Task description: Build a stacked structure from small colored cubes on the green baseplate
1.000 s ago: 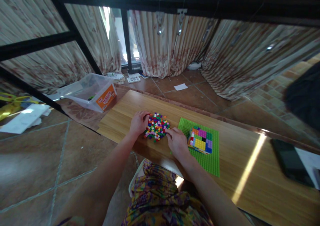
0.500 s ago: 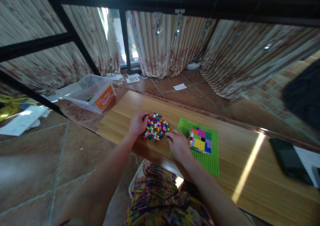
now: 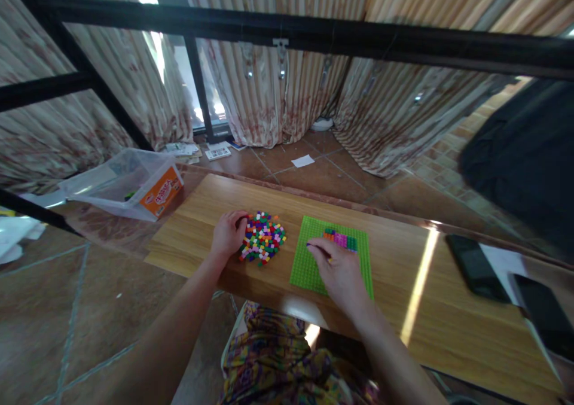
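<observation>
Right hand point(image 3: 339, 268) now over baseplate point(image 3: 305, 262), clamped on dark brick point(image 3: 308, 245); left hand point(image 3: 229, 233), grip unclear.

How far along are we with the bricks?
Looks done: a brick block stands on the green baseplate. In hand: the right hand pinches a small dark piece above the baseplate. Left: many bricks lie in a loose pile by the left hand; how many are needed, I can't tell.

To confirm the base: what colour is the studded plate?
The studded plate is bright green; the head view shows it best.
</observation>
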### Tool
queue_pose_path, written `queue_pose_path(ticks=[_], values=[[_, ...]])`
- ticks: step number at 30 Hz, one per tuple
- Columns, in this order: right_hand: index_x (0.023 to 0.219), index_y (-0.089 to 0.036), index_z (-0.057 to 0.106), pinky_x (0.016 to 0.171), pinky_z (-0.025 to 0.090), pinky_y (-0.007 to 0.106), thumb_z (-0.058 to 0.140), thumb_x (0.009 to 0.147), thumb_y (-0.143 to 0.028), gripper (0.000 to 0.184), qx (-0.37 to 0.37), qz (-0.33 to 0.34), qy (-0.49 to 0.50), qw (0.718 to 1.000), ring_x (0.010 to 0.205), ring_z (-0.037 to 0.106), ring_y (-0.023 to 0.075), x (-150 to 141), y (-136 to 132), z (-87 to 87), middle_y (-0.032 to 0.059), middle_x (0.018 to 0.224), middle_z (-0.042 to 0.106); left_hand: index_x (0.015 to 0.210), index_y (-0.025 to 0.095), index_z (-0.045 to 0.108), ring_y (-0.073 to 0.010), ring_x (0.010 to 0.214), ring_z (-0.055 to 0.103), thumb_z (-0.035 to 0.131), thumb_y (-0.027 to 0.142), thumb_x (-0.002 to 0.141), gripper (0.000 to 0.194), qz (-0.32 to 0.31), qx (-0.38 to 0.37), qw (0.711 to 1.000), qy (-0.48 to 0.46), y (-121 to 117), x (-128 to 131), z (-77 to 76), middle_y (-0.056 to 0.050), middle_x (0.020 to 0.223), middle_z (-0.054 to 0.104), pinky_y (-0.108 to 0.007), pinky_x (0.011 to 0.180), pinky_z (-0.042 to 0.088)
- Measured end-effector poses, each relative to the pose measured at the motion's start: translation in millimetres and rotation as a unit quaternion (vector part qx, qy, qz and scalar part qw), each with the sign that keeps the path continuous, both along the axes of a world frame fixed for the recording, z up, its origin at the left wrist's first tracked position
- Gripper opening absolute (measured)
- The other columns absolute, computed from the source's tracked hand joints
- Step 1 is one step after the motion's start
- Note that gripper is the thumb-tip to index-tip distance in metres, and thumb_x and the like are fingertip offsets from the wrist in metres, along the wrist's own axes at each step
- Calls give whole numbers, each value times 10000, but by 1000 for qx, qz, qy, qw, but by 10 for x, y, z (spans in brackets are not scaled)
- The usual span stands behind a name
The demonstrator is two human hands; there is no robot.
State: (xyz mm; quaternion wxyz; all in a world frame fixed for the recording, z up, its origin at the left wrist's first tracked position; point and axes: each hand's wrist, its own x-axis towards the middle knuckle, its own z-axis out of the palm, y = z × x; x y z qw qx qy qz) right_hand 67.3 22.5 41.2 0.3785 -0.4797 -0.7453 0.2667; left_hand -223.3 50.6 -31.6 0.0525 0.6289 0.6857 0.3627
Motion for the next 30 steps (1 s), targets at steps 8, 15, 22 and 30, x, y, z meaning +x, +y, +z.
queue_pose_path(ticks=[8,15,22,30], values=[[829,-225,778,775,532,371,644,812,-442,255,-59,-151,16,987,831,699,237,641,505,-144,58,895,774,989,189,700,-253,1028,653,481,295,896,260,9,-5,1000,0,8,6,8,-98,1062,733,-419,979,513],[807,-251,783,871,524,398,631,803,-440,243,-54,-117,13,992,901,698,240,637,636,-327,47,911,773,973,195,696,-251,1011,654,470,307,894,264,7,-2,1000,-3,15,-1,1,-92,1050,737,-416,963,515],[811,-244,781,876,523,391,639,792,-474,271,-61,-111,12,992,896,698,231,637,645,-352,41,911,773,973,202,693,-240,1010,655,473,313,896,259,4,5,1000,0,-3,17,19,-80,1041,738,-396,962,515],[820,-225,778,806,534,362,614,816,-451,279,-67,-102,5,993,812,707,209,607,609,-314,36,861,782,975,208,702,-240,1019,654,473,299,899,258,7,1,1000,-3,-14,38,40,-83,1049,737,-403,969,516]])
